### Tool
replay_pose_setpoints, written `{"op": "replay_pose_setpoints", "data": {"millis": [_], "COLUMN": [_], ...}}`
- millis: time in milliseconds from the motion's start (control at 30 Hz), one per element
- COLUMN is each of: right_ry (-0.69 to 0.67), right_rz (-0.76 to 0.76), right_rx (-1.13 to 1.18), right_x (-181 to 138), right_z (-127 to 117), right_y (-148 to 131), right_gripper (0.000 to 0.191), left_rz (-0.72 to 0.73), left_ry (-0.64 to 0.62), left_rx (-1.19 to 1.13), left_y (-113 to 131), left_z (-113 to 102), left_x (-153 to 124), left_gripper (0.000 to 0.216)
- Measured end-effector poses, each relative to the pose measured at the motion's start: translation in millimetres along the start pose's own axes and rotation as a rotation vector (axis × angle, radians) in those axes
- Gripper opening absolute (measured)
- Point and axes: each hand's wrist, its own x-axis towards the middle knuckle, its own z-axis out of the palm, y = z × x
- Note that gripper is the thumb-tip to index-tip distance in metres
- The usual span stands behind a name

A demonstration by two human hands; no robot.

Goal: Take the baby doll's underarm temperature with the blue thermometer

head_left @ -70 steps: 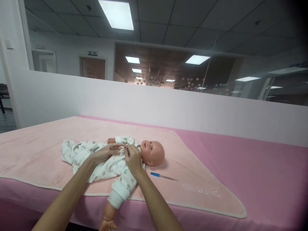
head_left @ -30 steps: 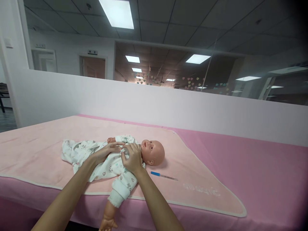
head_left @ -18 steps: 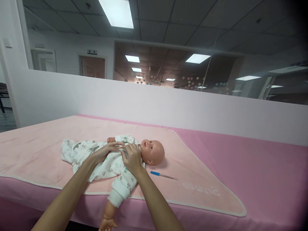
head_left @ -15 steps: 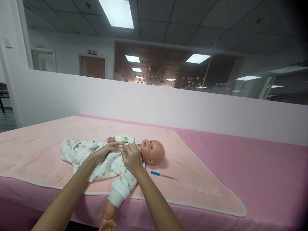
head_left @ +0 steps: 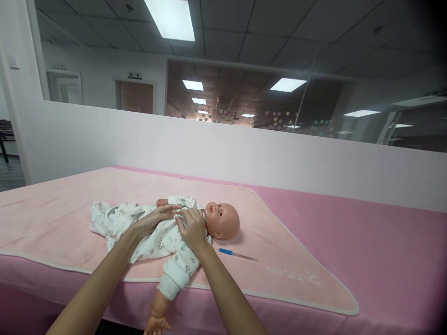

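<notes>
A baby doll (head_left: 223, 222) lies on its back, its head to the right and its mouth open. It wears a white printed romper (head_left: 159, 242). My left hand (head_left: 155, 220) rests on the chest, fingers reaching across the cloth and closed on its front edge. Right beside it, near the collar, my right hand (head_left: 192, 228) has its fingers bent over the same cloth, thumb on the near side. A small fold of fabric rises between the two hands; the fingertips are partly hidden. The doll's near arm (head_left: 159, 311) hangs over the bed's front edge.
A thermometer with a blue cap (head_left: 226, 251) lies by the doll's head. Beneath is a peach blanket (head_left: 296, 251) with white edging, on a pink padded bed (head_left: 391, 237). A low white wall (head_left: 244, 149) with glass above stands behind.
Both hands stay at the doll's chest with hardly any movement. The whole view has shifted very slightly.
</notes>
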Motion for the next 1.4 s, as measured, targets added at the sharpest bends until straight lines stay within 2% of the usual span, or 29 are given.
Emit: {"op": "replay_pose_setpoints", "data": {"millis": [133, 233, 367, 500, 567, 633, 700, 867, 1033, 1200, 1400], "right_ry": [0.073, 0.090, 0.092, 0.069, 0.025, -0.046, -0.103, -0.099, -0.131, -0.186, -0.228], "right_rz": [0.117, 0.161, 0.171, 0.069, -0.045, -0.154, -0.183, -0.028, -0.044, -0.042, 0.004], "right_rx": [-0.057, -0.092, -0.150, -0.206, -0.156, -0.067, 0.023, 0.175, 0.139, 0.098, 0.134], "right_x": [0.0, 0.4, 1.7, 6.3, 10.2, 14.3, 17.5, 19.4, 15.6, 12.8, 12.0], "right_z": [3.3, 6.6, 7.0, 3.8, 4.9, 8.6, 12.9, 14.9, 14.4, 17.4, 17.0], "right_y": [-0.9, -0.1, 0.1, -7.8, -15.2, -22.9, -28.8, -31.1, -28.2, -26.7, -24.3], "right_gripper": [0.011, 0.012, 0.013, 0.015, 0.019, 0.019, 0.016, 0.017, 0.006, 0.004, 0.004], "left_rz": [0.027, 0.063, -0.003, -0.064, -0.036, 0.017, 0.070, 0.052, 0.034, 0.119, 0.146], "left_ry": [0.047, 0.071, -0.019, -0.142, -0.208, -0.223, -0.192, -0.132, -0.078, 0.010, 0.117], "left_rx": [0.048, 0.132, 0.334, 0.485, 0.564, 0.656, 0.710, 0.659, 0.788, 1.029, 1.103], "left_y": [2.4, 7.8, 20.9, 33.2, 35.4, 35.1, 34.1, 35.1, 32.6, 25.6, 19.1], "left_z": [3.2, -3.1, -21.7, -27.7, -23.8, -19.2, -16.7, -21.8, -25.0, -19.6, -13.4], "left_x": [-3.1, -12.2, -32.3, -45.5, -45.7, -43.4, -41.6, -47.5, -51.3, -48.2, -46.5], "left_gripper": [0.048, 0.046, 0.049, 0.029, 0.014, 0.010, 0.011, 0.020, 0.027, 0.021, 0.022]}}
